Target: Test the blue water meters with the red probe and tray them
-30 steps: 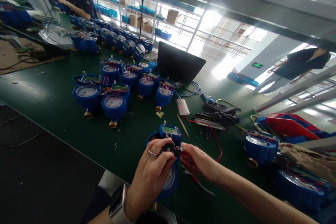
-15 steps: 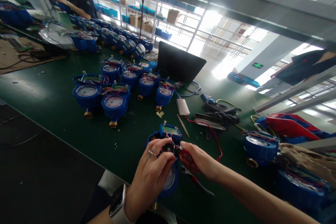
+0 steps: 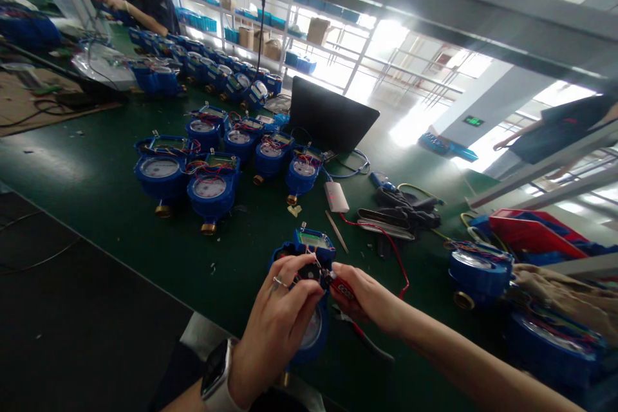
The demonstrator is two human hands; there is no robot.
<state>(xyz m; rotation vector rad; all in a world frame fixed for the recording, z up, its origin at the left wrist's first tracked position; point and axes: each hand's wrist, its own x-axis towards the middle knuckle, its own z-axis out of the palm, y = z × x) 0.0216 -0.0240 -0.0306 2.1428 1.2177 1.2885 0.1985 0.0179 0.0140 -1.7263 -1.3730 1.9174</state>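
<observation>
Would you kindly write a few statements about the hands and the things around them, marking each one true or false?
1. The left hand holds a small black part. True.
2. The right hand is empty. False: it holds a red tool.
3. A watch is on the left wrist. True.
4. A red cable runs from the white box. True.
5. The pliers lie to the left of the nearest blue meter. False: they lie to its right.
</observation>
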